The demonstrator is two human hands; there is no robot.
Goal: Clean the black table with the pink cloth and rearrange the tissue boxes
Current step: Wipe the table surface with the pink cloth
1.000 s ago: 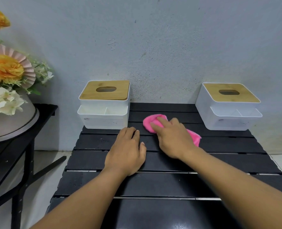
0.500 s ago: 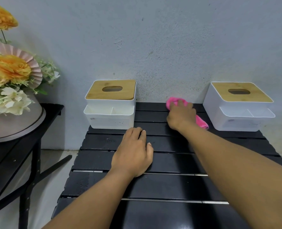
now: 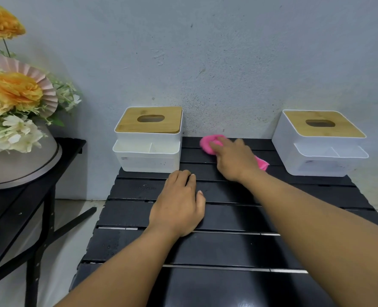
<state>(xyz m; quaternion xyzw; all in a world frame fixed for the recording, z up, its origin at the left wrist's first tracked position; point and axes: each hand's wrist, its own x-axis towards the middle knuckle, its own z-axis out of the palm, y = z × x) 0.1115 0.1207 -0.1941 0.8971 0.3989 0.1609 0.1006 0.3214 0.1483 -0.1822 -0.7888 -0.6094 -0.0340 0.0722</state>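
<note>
The black slatted table (image 3: 228, 244) fills the lower middle of the head view. Two white tissue boxes with wooden lids stand along its far edge by the wall, the left tissue box (image 3: 149, 138) at the left corner and the right tissue box (image 3: 318, 141) at the right corner. Between them lies the pink cloth (image 3: 207, 144). My right hand (image 3: 233, 159) presses flat on the cloth, covering its middle; pink shows at both ends. My left hand (image 3: 179, 202) rests flat on the slats, nearer to me, just in front of the left box.
A second black table (image 3: 17, 207) stands to the left, lower, carrying a pale vase (image 3: 17, 167) of orange and white flowers. A grey wall (image 3: 205, 63) closes the far side. Pale floor shows between the two tables.
My right hand slid the pink cloth away from me to the table's far edge by the wall, then a little to the left. My left hand stayed flat where it was.
</note>
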